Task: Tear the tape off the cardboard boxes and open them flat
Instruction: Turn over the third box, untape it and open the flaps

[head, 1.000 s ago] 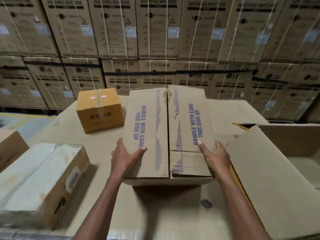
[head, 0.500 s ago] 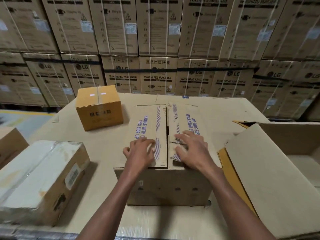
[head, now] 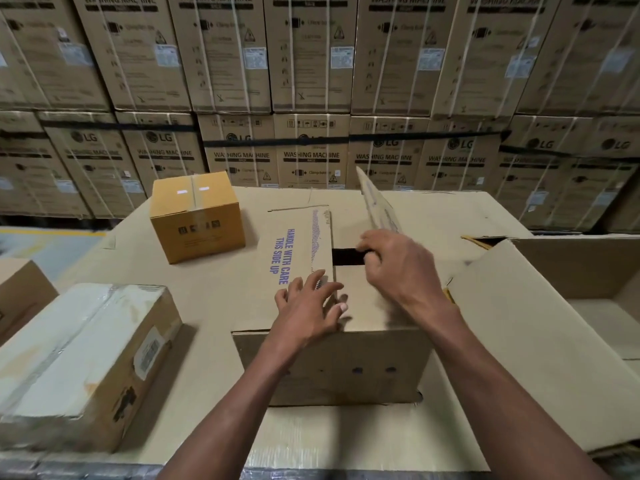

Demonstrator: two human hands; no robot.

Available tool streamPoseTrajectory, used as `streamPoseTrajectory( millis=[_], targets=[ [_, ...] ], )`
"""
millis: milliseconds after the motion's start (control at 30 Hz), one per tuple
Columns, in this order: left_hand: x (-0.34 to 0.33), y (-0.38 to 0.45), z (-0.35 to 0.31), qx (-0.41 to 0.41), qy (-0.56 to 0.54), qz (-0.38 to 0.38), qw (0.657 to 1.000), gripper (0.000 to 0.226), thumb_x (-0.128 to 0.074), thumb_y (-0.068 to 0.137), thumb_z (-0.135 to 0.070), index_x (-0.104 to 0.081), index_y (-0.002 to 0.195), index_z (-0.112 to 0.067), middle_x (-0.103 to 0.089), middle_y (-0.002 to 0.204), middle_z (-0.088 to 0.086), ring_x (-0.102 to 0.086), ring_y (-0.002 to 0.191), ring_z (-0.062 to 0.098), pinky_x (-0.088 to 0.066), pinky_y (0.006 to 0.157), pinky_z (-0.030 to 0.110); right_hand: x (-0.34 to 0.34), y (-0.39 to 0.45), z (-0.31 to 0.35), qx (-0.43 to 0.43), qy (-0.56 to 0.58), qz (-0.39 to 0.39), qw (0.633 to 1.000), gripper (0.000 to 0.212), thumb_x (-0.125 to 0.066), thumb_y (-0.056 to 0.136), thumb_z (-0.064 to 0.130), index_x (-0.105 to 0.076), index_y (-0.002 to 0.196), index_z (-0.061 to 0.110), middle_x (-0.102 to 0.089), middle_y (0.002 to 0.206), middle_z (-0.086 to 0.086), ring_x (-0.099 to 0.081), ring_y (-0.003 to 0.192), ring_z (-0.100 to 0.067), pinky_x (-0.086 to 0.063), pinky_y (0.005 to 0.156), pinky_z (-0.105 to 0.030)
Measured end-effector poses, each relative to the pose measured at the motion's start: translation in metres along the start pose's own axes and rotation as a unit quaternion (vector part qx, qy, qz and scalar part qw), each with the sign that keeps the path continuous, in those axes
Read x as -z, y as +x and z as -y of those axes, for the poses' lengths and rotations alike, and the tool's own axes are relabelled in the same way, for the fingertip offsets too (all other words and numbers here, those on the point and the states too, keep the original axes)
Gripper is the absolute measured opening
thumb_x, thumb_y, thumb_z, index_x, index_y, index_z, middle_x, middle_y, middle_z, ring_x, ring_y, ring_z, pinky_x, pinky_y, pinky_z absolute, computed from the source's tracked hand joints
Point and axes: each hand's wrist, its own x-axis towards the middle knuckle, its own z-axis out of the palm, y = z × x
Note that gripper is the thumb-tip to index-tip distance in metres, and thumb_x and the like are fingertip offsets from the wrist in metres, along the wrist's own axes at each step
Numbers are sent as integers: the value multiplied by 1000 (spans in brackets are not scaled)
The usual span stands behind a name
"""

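— So, where is the box at this moment?

— The brown cardboard box with the purple "HANDLE WITH CARE" print (head: 311,271) stands in front of me on the flat cardboard sheet (head: 221,306) that covers the table. My left hand (head: 308,313) lies on its left top flap with the fingers spread and nearly straight; it presses and grips nothing. My right hand (head: 398,268) has curled fingers at the inner edge of the raised right top flap (head: 375,202), which stands tilted up. The picture is blurred there, so I cannot tell exactly how the fingers hold it.

— What is around the box?

— A small yellow-brown taped carton (head: 195,216) is behind it on the left. A long carton wrapped in clear tape (head: 79,355) is near my left arm. A big open cardboard box (head: 554,323) is just beside it on the right.
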Motion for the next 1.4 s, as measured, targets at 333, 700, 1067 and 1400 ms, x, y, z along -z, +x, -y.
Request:
streamPoseTrajectory(
  millis=[333,700,1067,1400],
  targets=[
    [5,3,-16,-8,58,32,998,35,-52,99,-41,-63,131,-32,-34,161,-4,-35,139,30,-22,111,49,64,-7,-100,-223,-144,-138,954,23,-64,95,22,-78,113,22,-70,102,-9,-54,115,-29,-33,101,-49],
    [10,6,-33,-7,98,56,994,39,-50,100,-27,-62,137,-24,-26,170,-3,-32,144,39,-25,114,52,-26,-73,-168,-431,93,51,896,39,-47,103,49,-61,133,29,-63,136,-6,-54,127,-34,-31,108,-50],
    [73,10,-31,5,16,-20,1000,41,-52,86,-17,-77,115,-30,-71,130,-6,-66,110,24,-57,95,43,-26,-66,-169,-435,60,19,898,40,-45,102,53,-66,125,28,-65,128,-12,-51,125,-36,-29,107,-49],
    [168,0,53,125,80,-151,977,27,-58,101,-42,-76,113,-25,-74,107,3,-64,77,17,-45,59,30,-15,-45,-165,-417,38,5,908,39,-55,100,51,-73,114,20,-63,123,-19,-42,126,-41,-36,105,-49]
  ],
)
